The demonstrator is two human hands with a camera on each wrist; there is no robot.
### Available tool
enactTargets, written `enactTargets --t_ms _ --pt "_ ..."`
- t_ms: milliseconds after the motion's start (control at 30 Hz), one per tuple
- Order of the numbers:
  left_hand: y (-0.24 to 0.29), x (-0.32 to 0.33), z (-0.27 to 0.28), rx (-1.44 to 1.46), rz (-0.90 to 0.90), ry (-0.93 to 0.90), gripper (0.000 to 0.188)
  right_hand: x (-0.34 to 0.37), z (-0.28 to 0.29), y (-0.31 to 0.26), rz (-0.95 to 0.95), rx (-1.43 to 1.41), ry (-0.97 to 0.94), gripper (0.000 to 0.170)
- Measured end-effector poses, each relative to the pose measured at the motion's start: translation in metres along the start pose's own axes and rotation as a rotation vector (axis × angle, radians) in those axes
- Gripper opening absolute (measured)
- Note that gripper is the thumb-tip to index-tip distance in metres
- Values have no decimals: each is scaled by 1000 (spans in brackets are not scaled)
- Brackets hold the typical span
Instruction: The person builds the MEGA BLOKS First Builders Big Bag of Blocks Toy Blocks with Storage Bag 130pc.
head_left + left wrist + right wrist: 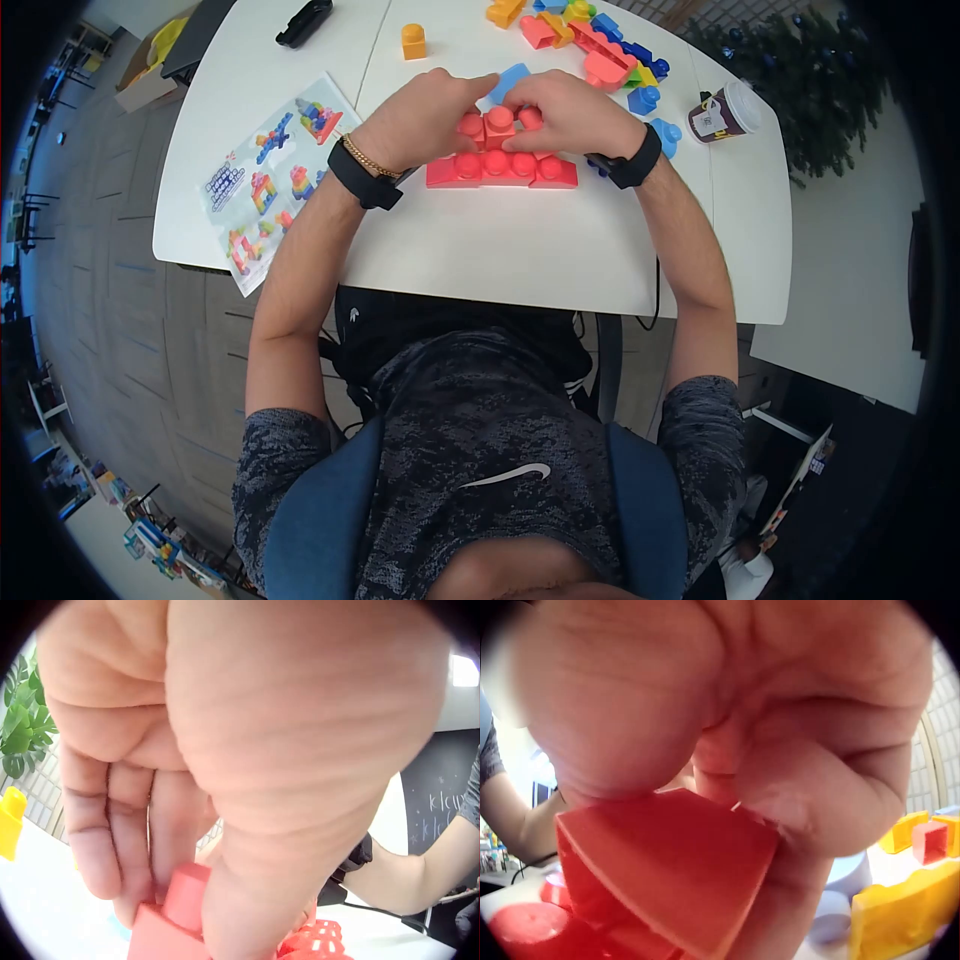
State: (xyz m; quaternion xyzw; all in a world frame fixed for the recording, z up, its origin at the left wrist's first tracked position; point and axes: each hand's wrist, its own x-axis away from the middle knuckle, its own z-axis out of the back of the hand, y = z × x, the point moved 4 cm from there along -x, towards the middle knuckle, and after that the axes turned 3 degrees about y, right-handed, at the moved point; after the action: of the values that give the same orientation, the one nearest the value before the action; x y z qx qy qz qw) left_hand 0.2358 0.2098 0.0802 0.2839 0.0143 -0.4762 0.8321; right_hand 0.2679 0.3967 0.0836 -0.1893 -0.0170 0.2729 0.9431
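A row of red blocks (pixel 495 170) lies near the table's front edge, with more red blocks (pixel 499 127) on and behind it between the two hands. My left hand (pixel 420 115) pinches a red block with a round stud (pixel 169 934) between thumb and fingers, as the left wrist view shows. My right hand (pixel 578 115) grips a red block with a curved face (pixel 675 862), its thumb and bent fingers around the top in the right wrist view. The fingertips are partly hidden. Just beyond the hands lies a light blue block (pixel 510 83).
A picture sheet (pixel 270 185) lies at the left, a black object (pixel 304 22) and an orange block (pixel 413 42) farther back. Mixed blocks (pixel 605 60) are heaped at the back right, with a blue block (pixel 644 99) and a lidded paper cup (pixel 724 112) nearby.
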Motion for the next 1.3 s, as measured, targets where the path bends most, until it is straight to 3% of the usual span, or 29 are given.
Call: enactTargets --t_ms 33,100,200,333,400,433,500,633,700,833,967,1033,1133,1167,1200,1267,1300 --pt "4 1 -1 0 3 0 55 -3 1 -5 2 -2 -2 42" --pt "10 1 -2 -130 -4 -73 66 -7 -3 -8 -116 83 -177 42" --pt "5 4 -8 -249 -28 -159 68 -7 -6 -7 -24 119 -133 44" --pt "2 9 -15 -275 -66 -116 63 5 9 5 -84 -18 -191 50" --pt "9 11 -9 -258 -19 -63 54 15 28 4 -11 -22 46 56" --pt "9 12 -7 -258 -16 -59 54 20 37 -1 -62 12 80 57" --pt "10 15 0 -155 -58 65 36 23 36 -3 -90 -7 87 56" --pt "9 12 -3 -107 -149 129 35 25 17 -9 -78 -98 65 56" --pt "9 11 -7 -104 -53 26 34 24 2 -6 -38 -58 106 54" --pt "12 11 -7 -80 -50 38 29 22 -21 -6 -5 -66 94 57" --pt "7 12 -5 -48 -36 58 32 22 -20 -6 -46 -44 51 61" --pt "2 12 -6 -50 -60 70 33 23 -21 0 -18 -139 24 47" --pt "-5 14 -3 157 -94 180 36 28 -1 11 109 -203 31 56" --pt "-12 15 -2 171 -73 222 37 26 10 22 -53 -231 -38 54" --pt "-19 17 -2 185 -49 265 39 22 23 29 -53 -230 -49 54" --pt "-33 21 -3 171 -7 267 40 5 37 62 -359 -331 -71 56" --pt "-38 22 -2 152 23 265 42 -9 35 80 -354 -330 -74 56"
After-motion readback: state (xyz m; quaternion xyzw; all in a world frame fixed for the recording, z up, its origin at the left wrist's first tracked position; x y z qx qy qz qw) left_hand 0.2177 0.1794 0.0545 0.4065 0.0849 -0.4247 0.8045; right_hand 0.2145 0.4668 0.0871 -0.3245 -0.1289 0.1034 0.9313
